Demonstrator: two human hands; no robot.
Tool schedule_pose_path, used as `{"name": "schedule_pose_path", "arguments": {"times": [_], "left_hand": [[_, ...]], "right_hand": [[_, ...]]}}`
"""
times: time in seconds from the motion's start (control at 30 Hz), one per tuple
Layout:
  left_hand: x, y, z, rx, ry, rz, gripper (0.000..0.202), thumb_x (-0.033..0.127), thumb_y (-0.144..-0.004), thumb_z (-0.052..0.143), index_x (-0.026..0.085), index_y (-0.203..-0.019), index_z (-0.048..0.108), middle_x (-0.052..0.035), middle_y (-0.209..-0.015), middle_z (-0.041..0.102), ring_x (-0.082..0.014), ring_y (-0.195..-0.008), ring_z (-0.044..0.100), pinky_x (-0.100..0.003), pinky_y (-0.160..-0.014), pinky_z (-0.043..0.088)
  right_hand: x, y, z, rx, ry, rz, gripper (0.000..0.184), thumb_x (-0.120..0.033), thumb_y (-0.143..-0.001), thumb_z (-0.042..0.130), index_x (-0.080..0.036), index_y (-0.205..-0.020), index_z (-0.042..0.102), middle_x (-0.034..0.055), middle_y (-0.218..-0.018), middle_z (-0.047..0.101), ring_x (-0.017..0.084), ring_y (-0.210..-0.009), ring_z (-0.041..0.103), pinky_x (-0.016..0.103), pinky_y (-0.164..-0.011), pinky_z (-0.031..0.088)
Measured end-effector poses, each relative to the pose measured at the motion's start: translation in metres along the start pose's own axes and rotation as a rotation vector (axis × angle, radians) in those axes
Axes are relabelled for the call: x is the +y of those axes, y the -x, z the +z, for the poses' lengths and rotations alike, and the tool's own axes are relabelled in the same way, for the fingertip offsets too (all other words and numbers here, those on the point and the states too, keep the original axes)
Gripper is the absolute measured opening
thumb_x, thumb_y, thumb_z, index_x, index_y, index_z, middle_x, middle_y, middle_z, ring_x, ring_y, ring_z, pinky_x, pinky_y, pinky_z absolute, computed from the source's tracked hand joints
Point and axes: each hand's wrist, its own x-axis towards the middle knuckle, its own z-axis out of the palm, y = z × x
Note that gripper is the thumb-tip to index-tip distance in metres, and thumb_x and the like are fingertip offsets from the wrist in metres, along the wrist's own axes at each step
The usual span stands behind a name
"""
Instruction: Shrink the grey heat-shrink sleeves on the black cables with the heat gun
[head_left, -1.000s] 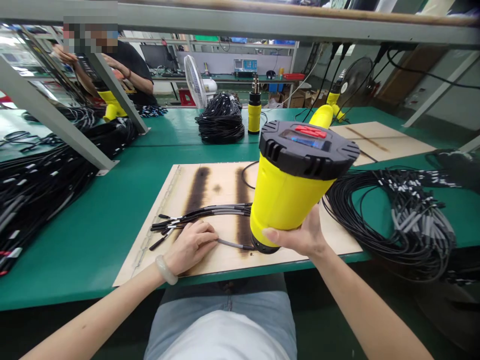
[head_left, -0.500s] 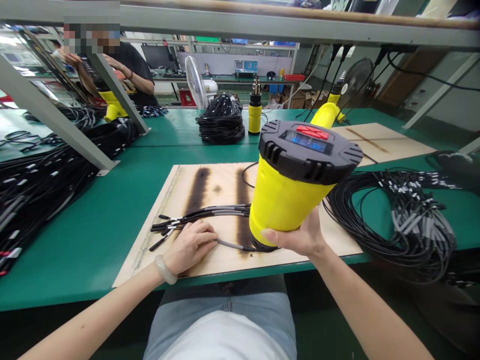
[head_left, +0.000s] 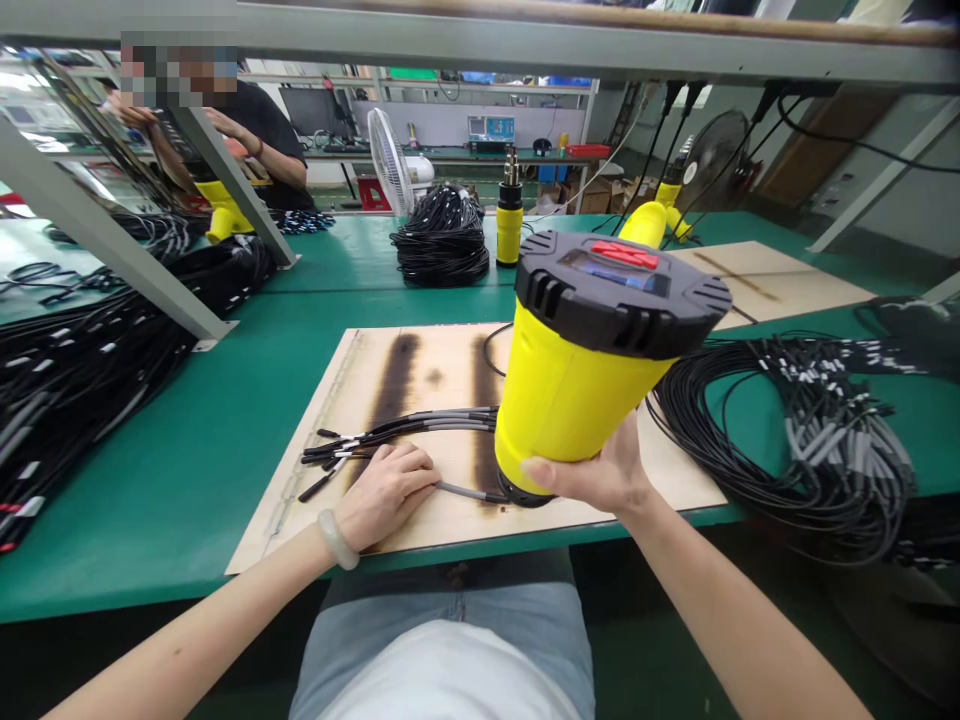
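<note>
while our right hand (head_left: 592, 475) grips the yellow meter (head_left: 574, 400), our open left hand (head_left: 384, 495) pins the cable (head_left: 469, 489), which needs tending next.

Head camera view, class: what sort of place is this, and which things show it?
Likely an electronics assembly workshop: long green workbenches, piles of black cables, and repeated yellow-and-black devices.

**Q:** What sort of place is shown?

**A:** An assembly workshop: long green-topped surfaces (head_left: 172, 480) in rows, coiled black cables (head_left: 787, 440), yellow-bodied units (head_left: 577, 400), a benchtop instrument (head_left: 490, 127), a pedestal fan (head_left: 388, 165).
</note>
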Motion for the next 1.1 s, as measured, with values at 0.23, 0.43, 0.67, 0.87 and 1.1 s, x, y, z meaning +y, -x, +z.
{"name": "schedule_pose_path", "arguments": {"times": [0.23, 0.43, 0.67, 0.87, 1.1], "left_hand": [[0.003, -0.003, -0.002, 0.03, 0.019, 0.005, 0.021, 0.024, -0.093, 0.041, 0.019, -0.086, 0.061, -0.0035, -0.086, 0.06, -0.0181, -0.085, 0.051, -0.034, -0.077, 0.029], [0.004, -0.002, 0.0, 0.058, 0.004, 0.008, 0.015, 0.018, -0.09, 0.043, 0.017, -0.082, 0.056, -0.003, -0.082, 0.057, -0.018, -0.081, 0.051, -0.032, -0.074, 0.03], [0.002, 0.0, 0.0, 0.009, 0.027, 0.005, 0.02, 0.02, -0.092, 0.038, 0.018, -0.082, 0.056, -0.0031, -0.083, 0.057, -0.0166, -0.08, 0.051, -0.031, -0.074, 0.032], [-0.003, 0.0, -0.005, -0.06, 0.095, 0.018, 0.029, 0.026, -0.096, 0.033, 0.02, -0.093, 0.061, -0.004, -0.09, 0.059, -0.0157, -0.081, 0.054, -0.03, -0.076, 0.036], [-0.006, -0.005, -0.015, -0.123, 0.145, 0.058, 0.04, 0.03, -0.097, 0.026, 0.017, -0.093, 0.064, -0.0067, -0.086, 0.061, -0.0151, -0.075, 0.057, -0.025, -0.071, 0.043]], "right_hand": [[-0.003, 0.001, -0.001, 0.0, 0.006, -0.009, 0.048, -0.03, -0.053, 0.081, -0.024, -0.093, 0.056, 0.0029, -0.085, 0.065, 0.024, -0.075, 0.065, 0.036, -0.068, 0.058], [-0.003, 0.002, 0.0, 0.001, 0.011, -0.017, 0.044, -0.03, -0.053, 0.081, -0.024, -0.09, 0.058, 0.0024, -0.082, 0.065, 0.024, -0.075, 0.065, 0.036, -0.067, 0.058], [-0.008, 0.001, 0.0, -0.003, 0.028, 0.001, 0.046, -0.029, -0.052, 0.08, -0.024, -0.09, 0.055, 0.0026, -0.081, 0.066, 0.024, -0.071, 0.065, 0.037, -0.066, 0.058], [-0.01, -0.002, 0.003, 0.044, 0.051, 0.011, 0.048, -0.029, -0.048, 0.078, -0.024, -0.089, 0.053, 0.0031, -0.079, 0.066, 0.025, -0.072, 0.065, 0.038, -0.065, 0.058], [-0.013, -0.004, 0.004, 0.02, 0.023, 0.037, 0.035, -0.027, -0.052, 0.074, -0.025, -0.082, 0.056, 0.0008, -0.071, 0.068, 0.023, -0.065, 0.067, 0.036, -0.063, 0.058]]}}
